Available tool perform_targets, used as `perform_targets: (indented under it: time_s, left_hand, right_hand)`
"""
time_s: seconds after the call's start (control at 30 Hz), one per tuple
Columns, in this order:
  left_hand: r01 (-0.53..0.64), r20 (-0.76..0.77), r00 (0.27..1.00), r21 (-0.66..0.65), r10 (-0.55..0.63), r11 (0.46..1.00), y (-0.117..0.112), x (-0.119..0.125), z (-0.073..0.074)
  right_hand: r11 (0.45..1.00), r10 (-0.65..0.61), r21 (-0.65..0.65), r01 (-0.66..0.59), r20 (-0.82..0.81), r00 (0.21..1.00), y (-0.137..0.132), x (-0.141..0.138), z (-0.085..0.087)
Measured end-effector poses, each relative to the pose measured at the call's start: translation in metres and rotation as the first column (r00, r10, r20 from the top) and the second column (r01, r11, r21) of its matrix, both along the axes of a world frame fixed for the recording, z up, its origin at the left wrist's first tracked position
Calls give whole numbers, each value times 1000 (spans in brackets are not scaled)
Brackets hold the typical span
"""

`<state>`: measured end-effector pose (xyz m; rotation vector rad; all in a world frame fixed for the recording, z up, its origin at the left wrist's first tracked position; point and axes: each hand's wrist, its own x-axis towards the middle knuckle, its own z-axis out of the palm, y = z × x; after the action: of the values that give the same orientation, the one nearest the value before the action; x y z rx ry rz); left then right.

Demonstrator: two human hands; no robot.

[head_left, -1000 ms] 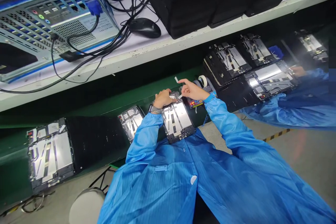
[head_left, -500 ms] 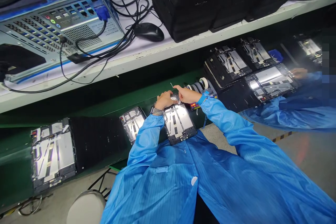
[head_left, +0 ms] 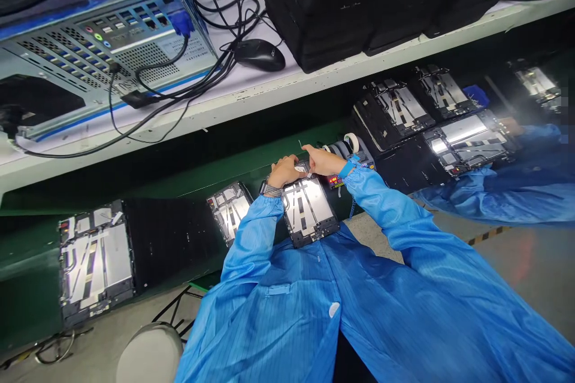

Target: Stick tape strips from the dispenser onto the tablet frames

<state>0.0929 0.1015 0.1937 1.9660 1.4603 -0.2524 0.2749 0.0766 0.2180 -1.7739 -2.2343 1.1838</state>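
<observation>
Tablet frame point(head_left: 309, 210) lies just below both hands point(head_left: 296, 167).

light: bright | glare: tablet frame point(head_left: 309, 206) | edges: bowed, right pixelated

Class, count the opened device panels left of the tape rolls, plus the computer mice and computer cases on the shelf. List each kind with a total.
Opened device panels: 3
Computer mice: 1
Computer cases: 1
Total: 5

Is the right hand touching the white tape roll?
Apart. The head view shows the right hand left of the white tape roll, with a clear gap between them.
</observation>
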Motion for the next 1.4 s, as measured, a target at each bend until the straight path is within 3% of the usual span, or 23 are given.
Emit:
perform_targets:
  time_s: [0.2,0.6,0.87,1.03,1.13,1.27,1.4]
  left_hand:
    - [5,-2,1000,-7,-5,1000,1,0,0]
    - [3,15,1000,4,-3,1000,-2,1,2]
    - [11,16,1000,10,-11,1000,-2,0,2]
    - [16,18,1000,13,-17,1000,-1,0,-1]
    - [22,16,1000,9,-23,1000,-1,-1,1]
    - [44,20,999,-7,-43,999,-3,-3,8]
    - [48,-1,999,60,-48,997,-10,2,9]
  right_hand:
    - [999,-24,-46,22,-45,999,3,3,-7]
    - [997,-1,77,-5,82,997,-10,-8,-1]
    - [994,-5,113,1,41,999,-17,-5,-8]
    - [967,-122,220,131,-57,991,-12,16,-25]
    - [932,-308,133,337,-200,930,-9,34,-49]
    - [840,-502,-39,541,-435,748,-18,38,-84]
    - [742,-592,-70,667,-535,602,-34,27,-95]
